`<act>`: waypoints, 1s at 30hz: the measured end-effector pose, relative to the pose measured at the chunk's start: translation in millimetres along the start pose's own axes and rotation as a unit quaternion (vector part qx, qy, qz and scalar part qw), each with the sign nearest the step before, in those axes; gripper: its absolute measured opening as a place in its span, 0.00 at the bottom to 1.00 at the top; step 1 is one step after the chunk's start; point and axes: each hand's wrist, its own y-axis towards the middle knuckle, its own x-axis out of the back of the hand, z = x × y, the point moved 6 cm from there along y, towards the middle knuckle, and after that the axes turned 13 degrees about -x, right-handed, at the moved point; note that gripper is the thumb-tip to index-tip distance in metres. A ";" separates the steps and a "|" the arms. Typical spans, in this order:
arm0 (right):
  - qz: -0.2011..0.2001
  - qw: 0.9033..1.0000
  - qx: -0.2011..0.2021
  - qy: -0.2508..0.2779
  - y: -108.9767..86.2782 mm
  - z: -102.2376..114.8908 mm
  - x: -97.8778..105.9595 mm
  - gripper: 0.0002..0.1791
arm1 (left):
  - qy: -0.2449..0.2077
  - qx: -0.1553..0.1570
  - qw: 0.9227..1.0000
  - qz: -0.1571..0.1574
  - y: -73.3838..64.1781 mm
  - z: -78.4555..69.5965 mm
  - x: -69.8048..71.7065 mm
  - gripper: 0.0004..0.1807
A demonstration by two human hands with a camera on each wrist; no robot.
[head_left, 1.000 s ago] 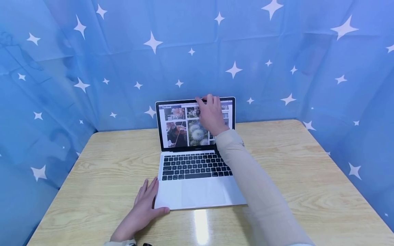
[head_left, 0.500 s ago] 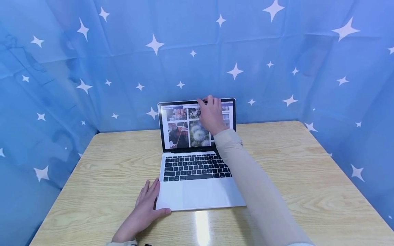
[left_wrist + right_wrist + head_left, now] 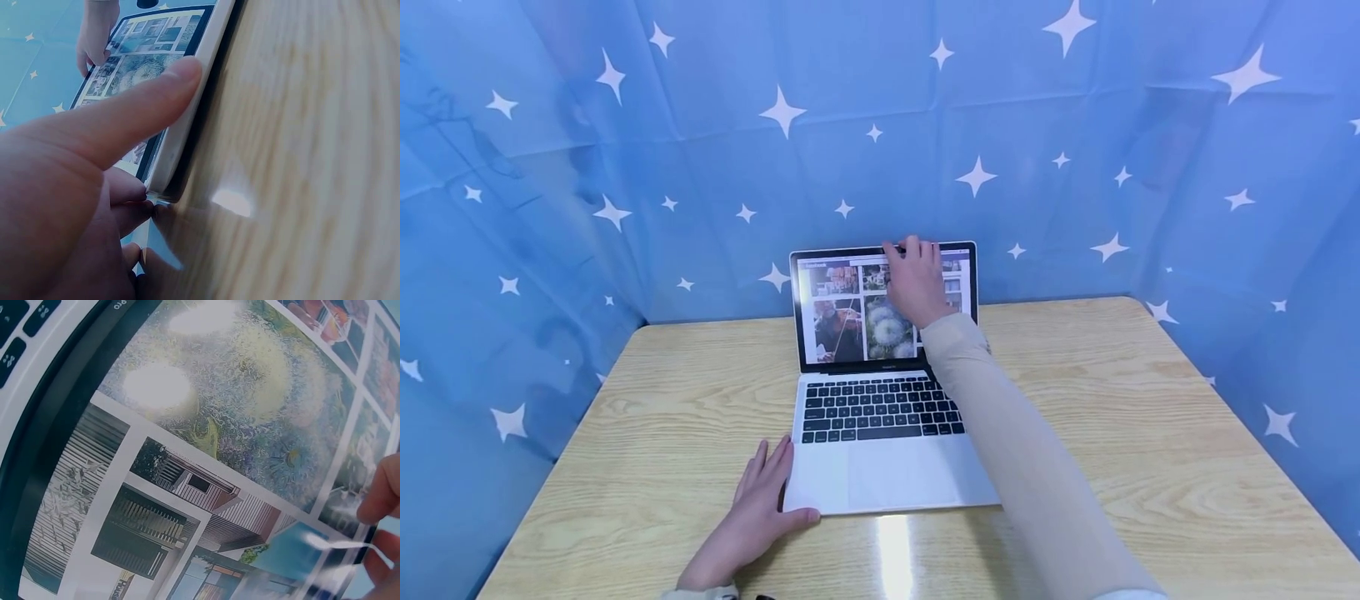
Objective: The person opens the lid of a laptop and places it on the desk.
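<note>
A silver laptop [image 3: 895, 475] stands with its lid raised on the wooden table, its screen [image 3: 838, 329] lit with a page of photos. At the front left corner of its base rests my left hand [image 3: 752, 512]; the fingers lie along the left side and the straight thumb touches the front edge. In the left wrist view this thumb [image 3: 144, 109] lies across the base's edge. My right hand [image 3: 917, 283] holds the lid's top edge, its fingers bent over the rim and the thumb on the front. The right forearm covers the keyboard's right part.
The table [image 3: 685, 392] spreads to both sides of the laptop, with a bright reflection in front. Behind and beside it hangs a blue curtain [image 3: 715, 150] with white stars, close behind the lid.
The head view has shifted slightly, so the laptop and table appear a little further right and lower. Both hands keep their places on the laptop.
</note>
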 end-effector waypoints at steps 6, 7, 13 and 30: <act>0.018 1.000 -0.011 -0.004 2.5 -0.3 -5.8 0.30 | 0.001 -0.003 1.000 -0.003 -0.8 0.3 -0.7 0.59; 0.020 1.000 -0.014 -0.005 3.1 -0.3 -6.6 0.30 | 0.002 -0.005 1.000 -0.005 -0.8 0.0 -0.6 0.59; 0.033 0.999 -0.028 -0.006 5.3 -0.9 -9.4 0.29 | 0.005 -0.012 1.000 -0.008 -2.0 -2.7 -0.3 0.58; 0.078 0.996 -0.039 -0.017 2.8 1.7 -12.3 0.34 | 0.011 -0.015 1.000 -0.009 -0.3 1.1 -1.7 0.59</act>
